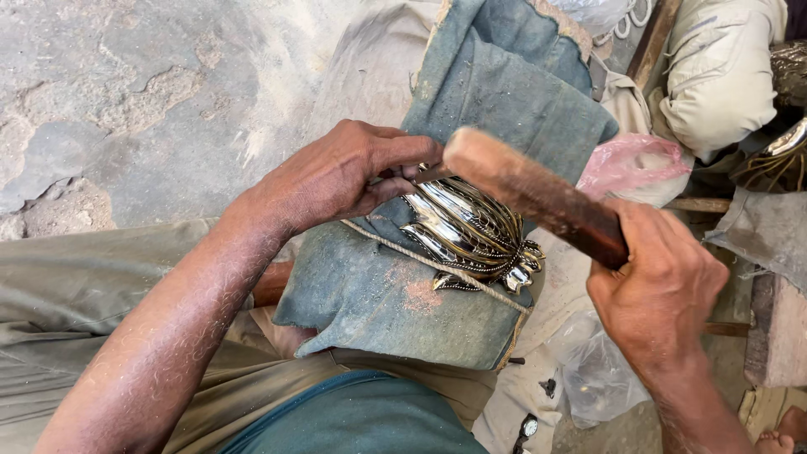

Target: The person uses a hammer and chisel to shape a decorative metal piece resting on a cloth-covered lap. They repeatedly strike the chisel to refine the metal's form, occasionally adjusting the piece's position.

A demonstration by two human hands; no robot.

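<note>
A shiny ribbed metal piece (471,231) with dark grooves lies on a blue-grey cloth pad (504,92) across my lap, tied down by a thin cord (420,259). My left hand (340,172) pinches a small metal punch (429,174) against the piece's upper edge. A thick wooden mallet (530,192) is gripped in my right hand (660,290), its rounded end hovering just above the punch and the left fingers.
Rough stone ground (126,101) spreads to the upper left. A pink plastic bag (635,164) and a clear bag (601,374) lie to the right. Another shiny metal piece (773,160) shows at the right edge, near a wooden block (777,332).
</note>
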